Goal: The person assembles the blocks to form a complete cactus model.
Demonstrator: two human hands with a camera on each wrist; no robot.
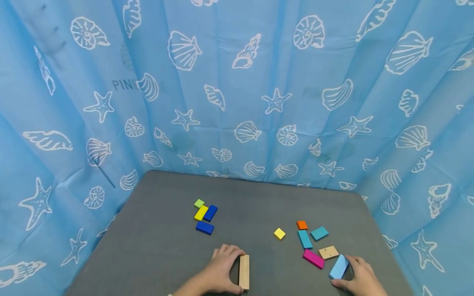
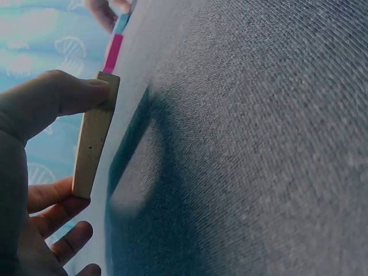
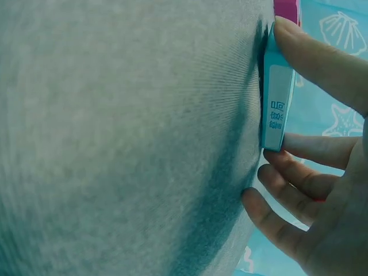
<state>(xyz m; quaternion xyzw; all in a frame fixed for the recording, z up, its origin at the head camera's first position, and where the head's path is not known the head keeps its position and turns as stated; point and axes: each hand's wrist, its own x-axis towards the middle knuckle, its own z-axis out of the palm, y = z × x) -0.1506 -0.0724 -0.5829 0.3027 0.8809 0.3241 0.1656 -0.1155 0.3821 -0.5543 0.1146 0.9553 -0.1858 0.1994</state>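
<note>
My left hand (image 1: 224,269) pinches a plain wooden block (image 1: 244,272) lengthwise, thumb at the near end and fingertips at the far end. In the left wrist view the wooden block (image 2: 95,138) hangs over the grey surface, its shadow beside it. At the right, my right hand (image 1: 360,276) pinches a light blue block (image 1: 338,267) by its ends. Printed characters mark the side of the light blue block (image 3: 277,103) in the right wrist view, where it stands close against the surface. A magenta block (image 1: 313,259) and a knotted wooden block (image 1: 328,252) lie just beyond it.
On the grey table (image 1: 166,246), two teal blocks (image 1: 305,239), an orange block (image 1: 301,225) and a small yellow block (image 1: 279,234) lie right of centre. Farther left are two dark blue blocks (image 1: 205,227), a yellow block (image 1: 201,213) and a green block (image 1: 198,203). A shell-print curtain (image 1: 229,102) surrounds the table.
</note>
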